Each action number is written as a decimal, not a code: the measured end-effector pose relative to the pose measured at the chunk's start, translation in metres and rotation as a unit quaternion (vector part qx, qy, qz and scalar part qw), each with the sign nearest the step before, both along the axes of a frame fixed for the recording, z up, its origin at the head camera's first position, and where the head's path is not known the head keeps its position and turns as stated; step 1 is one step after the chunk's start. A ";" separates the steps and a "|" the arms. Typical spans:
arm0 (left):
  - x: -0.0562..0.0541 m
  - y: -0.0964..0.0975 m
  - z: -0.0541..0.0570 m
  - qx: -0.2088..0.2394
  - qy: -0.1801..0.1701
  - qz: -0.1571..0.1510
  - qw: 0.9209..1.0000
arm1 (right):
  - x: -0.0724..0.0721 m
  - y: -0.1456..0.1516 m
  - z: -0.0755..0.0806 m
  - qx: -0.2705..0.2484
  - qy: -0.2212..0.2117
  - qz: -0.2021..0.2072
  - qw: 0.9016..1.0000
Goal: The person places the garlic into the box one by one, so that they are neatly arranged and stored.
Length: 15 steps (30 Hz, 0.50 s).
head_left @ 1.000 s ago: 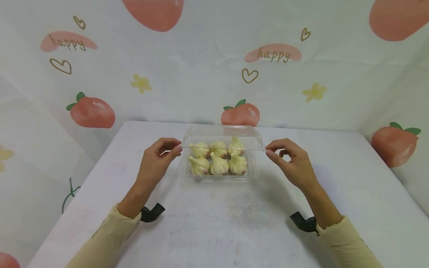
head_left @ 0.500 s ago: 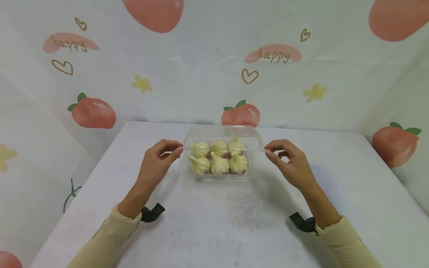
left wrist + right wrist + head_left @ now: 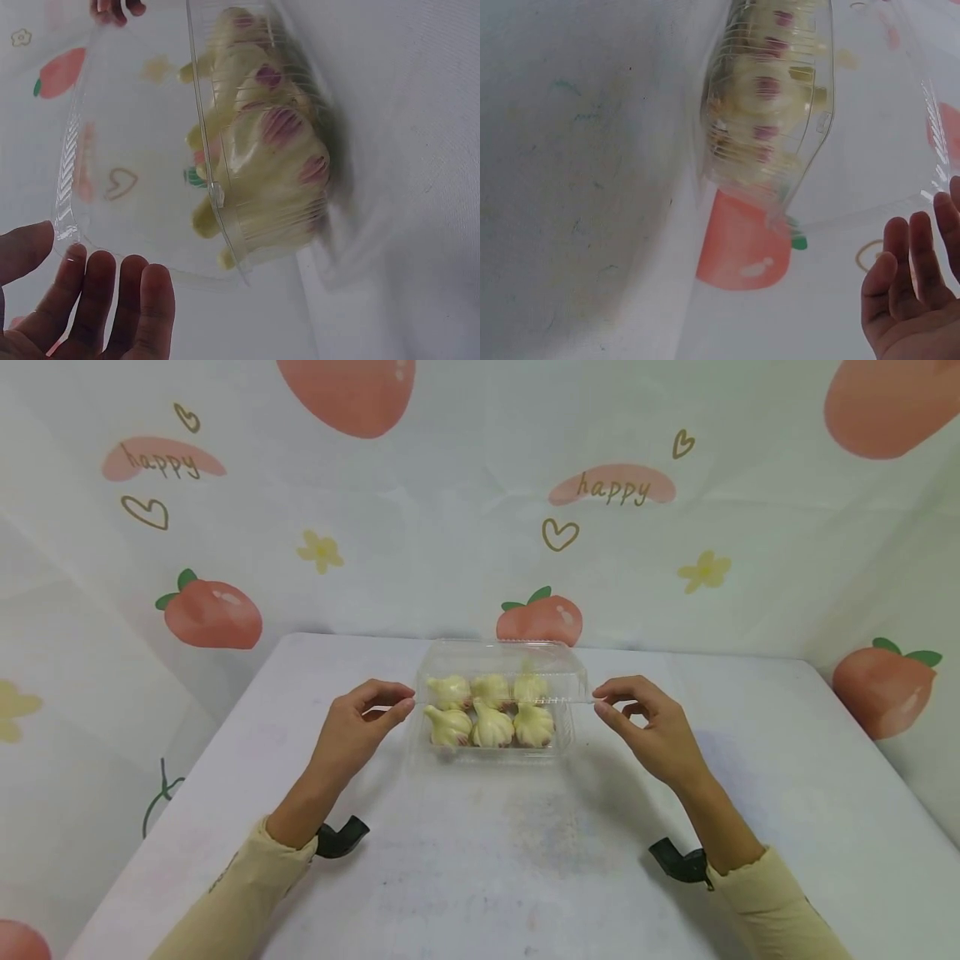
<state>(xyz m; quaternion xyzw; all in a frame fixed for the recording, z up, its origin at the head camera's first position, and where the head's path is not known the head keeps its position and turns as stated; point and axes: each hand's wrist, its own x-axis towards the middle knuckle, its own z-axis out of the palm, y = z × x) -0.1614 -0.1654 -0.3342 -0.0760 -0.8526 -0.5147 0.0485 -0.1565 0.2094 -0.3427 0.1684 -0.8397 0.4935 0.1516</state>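
A clear plastic clamshell box (image 3: 487,758) stands on the table with several pale garlic bulbs (image 3: 492,727) in two rows inside. Its hinged lid (image 3: 498,656) is raised and tilts over the back row. My left hand (image 3: 352,731) pinches the lid's left front corner between thumb and fingertips, and in the left wrist view the other fingers stay extended beside it. At the opposite corner, my right hand (image 3: 651,727) pinches the lid edge with thumb and forefinger. Purple-tinged bulb bottoms (image 3: 281,124) show through the ribbed wall of the box.
Around the box spreads a white table (image 3: 480,877). A white printed cloth (image 3: 435,518) with peaches and hearts hangs behind it. Black curved pieces (image 3: 342,837) jut from both sleeve cuffs. A green cord (image 3: 161,793) shows beyond the left table edge.
Both hands have brought the lid's front edge slightly down and toward me, so it overlaps more of the back row of bulbs. The box base and bulbs stay in place.
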 end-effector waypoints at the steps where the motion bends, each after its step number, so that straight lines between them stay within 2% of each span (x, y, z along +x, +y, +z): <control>1: 0.000 0.000 0.000 -0.001 -0.002 0.000 1.000 | 0.000 0.000 0.000 0.001 0.000 0.000 1.000; 15: -0.002 0.001 -0.003 -0.021 -0.032 0.001 0.999 | -0.002 0.002 -0.005 0.035 -0.015 -0.009 0.999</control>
